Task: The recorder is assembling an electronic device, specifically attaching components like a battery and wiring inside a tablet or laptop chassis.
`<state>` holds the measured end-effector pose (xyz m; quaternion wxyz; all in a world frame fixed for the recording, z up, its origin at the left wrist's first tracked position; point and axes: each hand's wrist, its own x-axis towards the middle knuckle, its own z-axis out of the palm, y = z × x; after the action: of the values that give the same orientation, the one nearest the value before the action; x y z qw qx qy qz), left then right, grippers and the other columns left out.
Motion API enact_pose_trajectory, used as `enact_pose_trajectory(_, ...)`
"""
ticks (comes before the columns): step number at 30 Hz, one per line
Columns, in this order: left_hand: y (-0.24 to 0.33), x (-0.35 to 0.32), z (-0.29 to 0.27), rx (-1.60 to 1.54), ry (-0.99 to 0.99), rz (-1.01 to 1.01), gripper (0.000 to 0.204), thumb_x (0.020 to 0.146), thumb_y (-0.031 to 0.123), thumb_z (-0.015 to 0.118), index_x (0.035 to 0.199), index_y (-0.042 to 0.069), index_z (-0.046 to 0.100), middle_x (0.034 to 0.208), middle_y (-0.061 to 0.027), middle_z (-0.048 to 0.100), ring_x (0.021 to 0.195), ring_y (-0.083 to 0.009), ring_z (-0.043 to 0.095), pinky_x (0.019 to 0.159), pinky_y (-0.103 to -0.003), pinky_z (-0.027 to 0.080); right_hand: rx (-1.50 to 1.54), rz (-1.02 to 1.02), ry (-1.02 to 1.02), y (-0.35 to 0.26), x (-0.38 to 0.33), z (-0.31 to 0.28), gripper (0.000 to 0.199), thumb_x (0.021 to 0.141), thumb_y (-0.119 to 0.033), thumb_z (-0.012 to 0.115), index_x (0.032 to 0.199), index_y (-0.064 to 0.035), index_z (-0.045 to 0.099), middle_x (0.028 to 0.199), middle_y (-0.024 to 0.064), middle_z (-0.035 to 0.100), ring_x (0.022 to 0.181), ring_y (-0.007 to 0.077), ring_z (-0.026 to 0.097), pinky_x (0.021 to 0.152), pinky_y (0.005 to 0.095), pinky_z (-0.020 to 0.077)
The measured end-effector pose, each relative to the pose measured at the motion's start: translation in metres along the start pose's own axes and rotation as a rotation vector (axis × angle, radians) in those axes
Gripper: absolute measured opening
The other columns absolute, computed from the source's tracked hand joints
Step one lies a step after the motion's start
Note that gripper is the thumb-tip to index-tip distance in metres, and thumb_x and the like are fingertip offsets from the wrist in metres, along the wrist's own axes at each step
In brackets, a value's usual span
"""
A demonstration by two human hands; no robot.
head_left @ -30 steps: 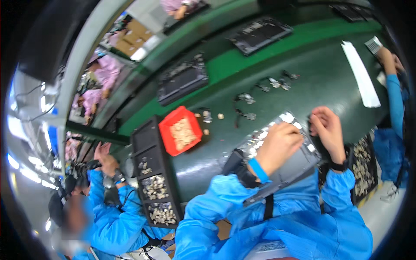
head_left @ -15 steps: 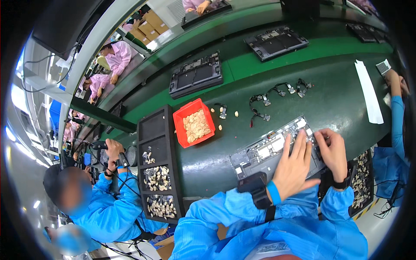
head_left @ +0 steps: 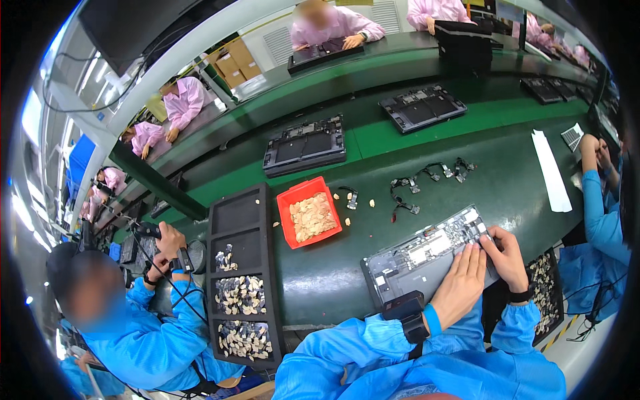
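Note:
An opened laptop base [head_left: 407, 270], its circuit board [head_left: 437, 243] bare, lies at a slant on the green bench in front of me. My left hand [head_left: 460, 280] rests flat on the base's near part, its fingers stretched out side by side. At the right end of the base is my right hand [head_left: 507, 259], fingers bent and the thumb down by the board's edge. What its fingertips pinch, if anything, is hidden. Beyond the base lie several small black cable connectors [head_left: 437, 175]. A red bin [head_left: 285, 217] of small beige pieces stands to the left.
A black compartment tray [head_left: 268, 267] with small parts stands left, near a co-worker in blue [head_left: 153, 327]. Opened laptop bases [head_left: 307, 143] line the green strip behind. A white paper strip [head_left: 552, 173] and another person's arm [head_left: 593, 180] are at right.
My left hand has drawn back from the circuit board to the base's near part. My right hand stays at the right end, its fingers more bent. The whole view has tilted up.

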<state>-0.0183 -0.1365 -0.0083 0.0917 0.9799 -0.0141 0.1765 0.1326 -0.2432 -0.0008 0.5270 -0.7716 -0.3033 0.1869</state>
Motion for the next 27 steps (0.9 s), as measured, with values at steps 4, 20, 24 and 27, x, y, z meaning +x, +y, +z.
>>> enact_pose_trajectory(4,-0.003,0.001,-0.003,0.043,0.045,0.007,0.067,0.092,0.023,0.061,0.145,-0.014,0.045,0.151,-0.0303,0.048,0.145,-0.0412,0.043,0.122,-0.046,0.034,0.313,0.058,-0.077,-0.006,-0.002,0.004,0.013,0.105,-0.016,0.062,0.104,-0.003,0.061,0.092,-0.0043,0.064,0.084,0.0041,0.056,0.074,0.0225,0.0472)
enact_pose_trajectory(20,-0.06,-0.075,-0.14,-0.447,0.208,-0.449,0.04,0.093,0.042,0.073,0.071,0.009,0.071,0.051,-0.009,0.059,0.049,-0.0327,0.061,0.049,-0.041,0.043,-0.1,0.071,-0.006,-0.005,0.018,0.004,0.025,0.096,-0.018,0.074,0.091,0.006,0.071,0.073,0.0009,0.068,0.066,0.0048,0.058,0.058,0.0246,0.0451)
enact_pose_trajectory(24,-0.069,-0.104,-0.123,-0.383,0.167,-0.836,0.037,0.092,0.042,0.074,0.079,0.009,0.067,0.054,-0.0048,0.059,0.051,-0.0295,0.06,0.055,-0.042,0.042,-0.4,0.047,0.046,-0.024,0.017,0.001,0.033,0.094,-0.022,0.077,0.081,0.0077,0.071,0.061,0.003,0.063,0.058,0.006,0.055,0.052,0.0266,0.0425)
enact_pose_trajectory(27,-0.071,-0.122,-0.102,-0.313,0.322,-0.945,0.033,0.092,0.041,0.075,0.094,0.009,0.067,0.065,-0.0036,0.063,0.063,-0.0284,0.063,0.064,-0.043,0.042,-0.456,0.011,0.066,-0.028,0.017,0.003,0.036,0.094,-0.024,0.077,0.079,0.0086,0.07,0.058,0.0037,0.061,0.055,0.0068,0.053,0.05,0.0276,0.0414)
